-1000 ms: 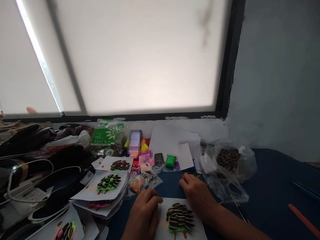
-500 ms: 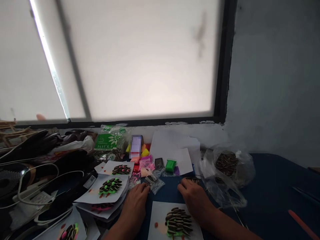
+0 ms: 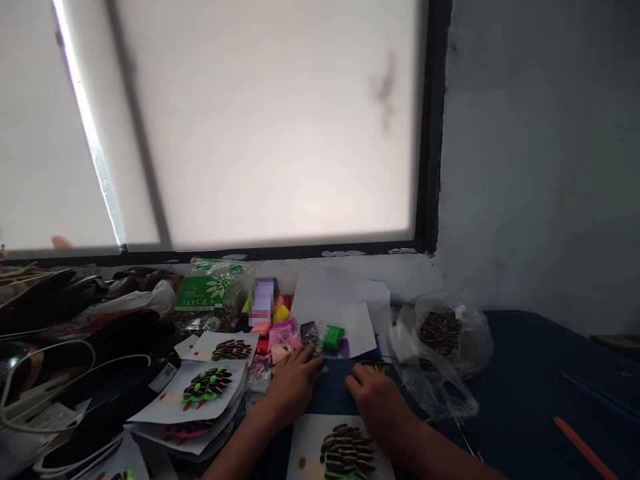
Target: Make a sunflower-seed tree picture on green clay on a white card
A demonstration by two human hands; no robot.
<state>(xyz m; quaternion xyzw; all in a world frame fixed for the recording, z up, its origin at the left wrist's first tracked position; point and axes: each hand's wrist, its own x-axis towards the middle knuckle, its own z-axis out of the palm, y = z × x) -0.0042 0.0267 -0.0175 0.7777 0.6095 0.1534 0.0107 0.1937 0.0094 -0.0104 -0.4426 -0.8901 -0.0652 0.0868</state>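
My left hand (image 3: 296,381) lies palm down over small clear plastic packets, its fingers stretched out and slightly spread. Just beyond its fingertips are a dark packet (image 3: 309,332) and a green block of clay (image 3: 333,337). My right hand (image 3: 373,397) rests on the blue table with its fingers curled, beside a small pile of sunflower seeds (image 3: 376,366); whatever its fingertips hold is hidden. Between my forearms lies a white card (image 3: 303,440) bearing a hedgehog figure, with striped sunflower seeds (image 3: 347,448) as spines over green clay.
Similar seed-hedgehog cards (image 3: 207,388) are stacked at left, near white cables (image 3: 75,357). Behind them stands a green-labelled seed bag (image 3: 210,293). White paper sheets (image 3: 320,293) lie by the wall. A plastic bag of seeds (image 3: 443,333) and an orange-red stick (image 3: 583,447) are at right.
My left hand has moved forward and right onto the clear packets, its fingers stretching out. My right hand stays curled by the seed pile. The view has shifted slightly.
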